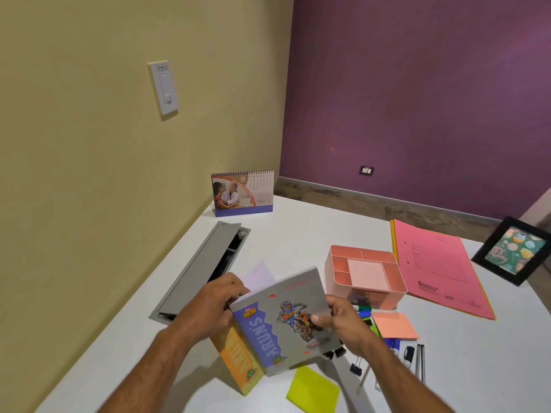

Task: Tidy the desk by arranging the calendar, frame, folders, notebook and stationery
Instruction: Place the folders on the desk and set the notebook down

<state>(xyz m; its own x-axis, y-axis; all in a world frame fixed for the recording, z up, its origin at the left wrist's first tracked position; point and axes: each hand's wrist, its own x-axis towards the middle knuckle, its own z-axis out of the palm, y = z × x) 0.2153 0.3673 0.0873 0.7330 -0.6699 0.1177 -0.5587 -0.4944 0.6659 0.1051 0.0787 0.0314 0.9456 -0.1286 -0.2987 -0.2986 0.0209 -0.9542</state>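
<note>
A: State the illumination condition.
B: Even, moderately bright indoor light from above. Soft shadows fall on the bench (pixel 298 228) beneath the forearms and the notebook (pixel 283 320).
A: Report image defects.
B: Wide-angle distortion bends the wall lines near the edges. Slight motion blur softens the notebook cover. No harsh glare.

Paper and plastic on a smooth white worktop (pixel 298 231)

Notebook (pixel 283 320) has a glossy printed card cover; folders (pixel 441 266) are matt pink card; organiser (pixel 365 271) is smooth pink plastic; sticky notes (pixel 313 390) are matt paper; the frame (pixel 512 254) is black with a shiny front.
</note>
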